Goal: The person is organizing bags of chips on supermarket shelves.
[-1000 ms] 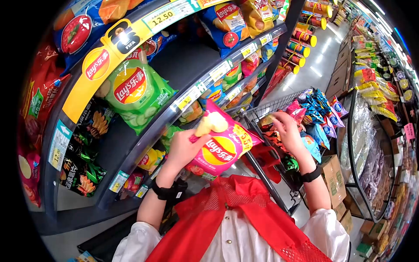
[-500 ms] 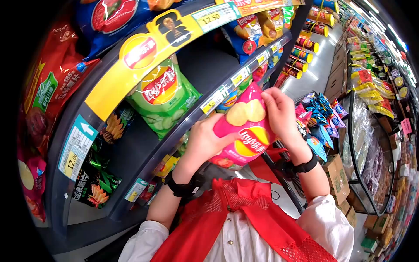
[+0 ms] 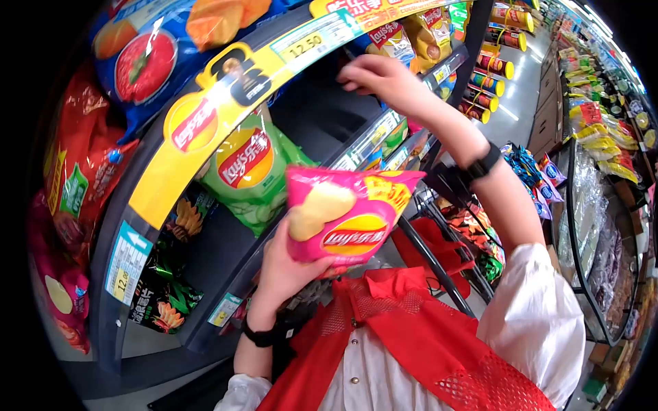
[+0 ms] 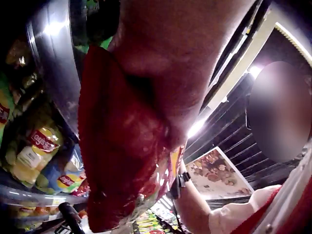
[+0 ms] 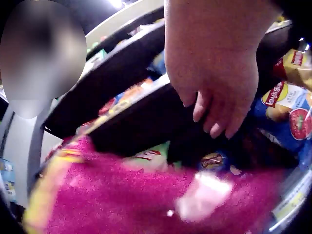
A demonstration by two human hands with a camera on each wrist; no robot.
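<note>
My left hand (image 3: 279, 270) grips a pink Lay's chip bag (image 3: 346, 236) by its lower left side, thumb across the front. Dark red in the left wrist view, the bag (image 4: 117, 151) hangs from that hand (image 4: 156, 53). My right hand (image 3: 380, 77) reaches over the shelf's dark gap with its fingers loosely bent and nothing in them. In the right wrist view its fingers (image 5: 219, 114) point down into the shelf, beyond the pink bag. A green Lay's bag (image 3: 248, 168) stands on the shelf, left of the pink one.
Blue chip bags (image 3: 154, 61) fill the upper shelf, above a yellow price strip (image 3: 175, 157). Red bags (image 3: 86, 164) hang at the far left. A cart (image 3: 435, 257) with packets stands at right, near a wire rack (image 3: 576, 233). Chip canisters (image 3: 497, 65) line the shelf end.
My right hand first came from the cart to the pink bag's upper edge, then let go and moved up and left to the shelf. The left hand kept hold of the bag.
</note>
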